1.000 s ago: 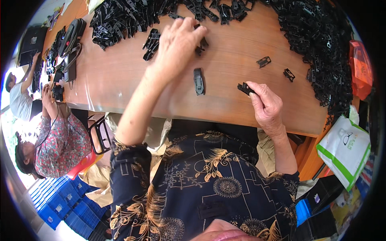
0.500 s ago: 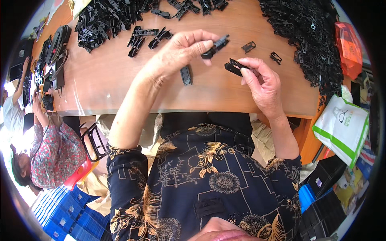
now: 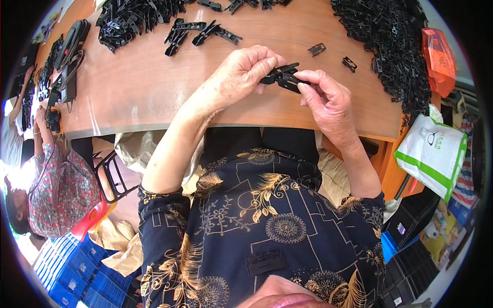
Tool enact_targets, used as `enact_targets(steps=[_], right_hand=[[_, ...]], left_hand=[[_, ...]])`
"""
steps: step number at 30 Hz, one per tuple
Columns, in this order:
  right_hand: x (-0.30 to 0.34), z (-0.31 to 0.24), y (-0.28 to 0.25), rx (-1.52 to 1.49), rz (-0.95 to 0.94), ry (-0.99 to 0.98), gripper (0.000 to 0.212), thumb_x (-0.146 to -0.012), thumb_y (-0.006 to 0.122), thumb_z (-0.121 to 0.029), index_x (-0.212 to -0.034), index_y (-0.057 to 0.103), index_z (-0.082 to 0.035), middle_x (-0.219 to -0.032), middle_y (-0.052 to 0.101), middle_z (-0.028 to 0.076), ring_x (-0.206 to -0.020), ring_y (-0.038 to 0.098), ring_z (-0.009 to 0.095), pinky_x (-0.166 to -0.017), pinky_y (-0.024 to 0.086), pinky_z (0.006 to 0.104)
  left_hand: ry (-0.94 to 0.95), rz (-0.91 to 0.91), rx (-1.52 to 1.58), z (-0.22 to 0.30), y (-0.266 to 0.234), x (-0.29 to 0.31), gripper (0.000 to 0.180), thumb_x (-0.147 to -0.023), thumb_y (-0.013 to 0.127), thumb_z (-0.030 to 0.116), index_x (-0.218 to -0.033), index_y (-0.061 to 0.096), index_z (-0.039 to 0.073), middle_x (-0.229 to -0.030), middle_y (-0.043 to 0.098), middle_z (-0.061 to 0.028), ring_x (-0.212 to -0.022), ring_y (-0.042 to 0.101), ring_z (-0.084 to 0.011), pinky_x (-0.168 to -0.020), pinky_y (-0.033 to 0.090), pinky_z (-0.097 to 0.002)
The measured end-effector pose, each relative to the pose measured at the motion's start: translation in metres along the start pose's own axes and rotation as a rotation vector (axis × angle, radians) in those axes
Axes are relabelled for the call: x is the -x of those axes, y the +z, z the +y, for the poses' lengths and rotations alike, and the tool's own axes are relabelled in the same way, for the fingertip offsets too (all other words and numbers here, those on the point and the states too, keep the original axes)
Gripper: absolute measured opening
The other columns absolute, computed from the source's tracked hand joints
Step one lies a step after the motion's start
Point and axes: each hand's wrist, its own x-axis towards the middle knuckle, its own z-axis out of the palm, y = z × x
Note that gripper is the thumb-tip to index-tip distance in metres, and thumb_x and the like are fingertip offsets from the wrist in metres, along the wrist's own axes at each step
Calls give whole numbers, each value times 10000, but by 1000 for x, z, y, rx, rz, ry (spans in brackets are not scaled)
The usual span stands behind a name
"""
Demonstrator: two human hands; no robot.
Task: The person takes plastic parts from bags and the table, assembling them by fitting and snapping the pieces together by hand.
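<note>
Above the near part of the table point(image 3: 154, 97), my left hand point(image 3: 241, 77) pinches a long black plastic part point(image 3: 269, 78) between thumb and fingers. My right hand point(image 3: 328, 97) grips a second black plastic part, an open slotted frame point(image 3: 290, 82), by its right end. The two parts touch or overlap between my hands; whether they are joined, I cannot tell. Fingers cover the outer ends of both. Beyond my right hand lie a small black rectangular frame point(image 3: 317, 49) and another small black frame point(image 3: 349, 64).
A heap of black parts point(image 3: 133, 23) lies far left, with several loose ones point(image 3: 205, 33) nearer. A large heap of small black frames point(image 3: 400, 66) covers the right side, beside an orange-red bag point(image 3: 439, 59). A white-green bag point(image 3: 431, 154) hangs right. Another person point(image 3: 61, 190) sits left.
My hands have come together, bringing the two black parts into contact. The view has shifted slightly. A black part lying below my left hand is now out of sight.
</note>
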Motion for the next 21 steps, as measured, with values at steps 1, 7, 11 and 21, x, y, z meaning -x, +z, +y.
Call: enact_targets(steps=[1, 7, 11, 21], right_hand=[[1, 1, 0, 0, 0, 1, 165, -888, 657, 25, -1046, 665, -23, -837, 656, 54, -653, 559, 91, -574, 460, 244], [1, 4, 1, 40, -3, -59, 174, -865, 661, 49, -1027, 660, -18, -812, 633, 81, -636, 569, 143, -581, 462, 268], [0, 7, 1, 78, -3, -70, 164, -866, 656, 50, -1017, 657, -11, -792, 616, 83, -640, 584, 159, -585, 467, 282], [16, 23, -10, -311, -45, 188, 157, -914, 640, -1, -1071, 654, -8, -900, 588, 26, -685, 596, 101, -598, 497, 232]], left_hand=[[-1, 0, 1, -1, 0, 0, 307, -1028, 535, 284, -1141, 660, 27, -802, 587, 64, -660, 474, -19, -604, 395, -181], [12, 8, -57, -7, 5, -1, 280, -1037, 516, 264, -1103, 654, 29, -797, 571, 61, -659, 457, -19, -595, 385, -173], [97, 42, -253, -13, 16, -5, 259, -1041, 506, 247, -1044, 638, 25, -783, 569, 38, -673, 479, -31, -607, 406, -187], [211, 202, -184, -40, 63, 0, 426, -938, 656, 140, -1302, 479, 5, -1037, 635, -148, -949, 640, -223, -828, 508, -323]])
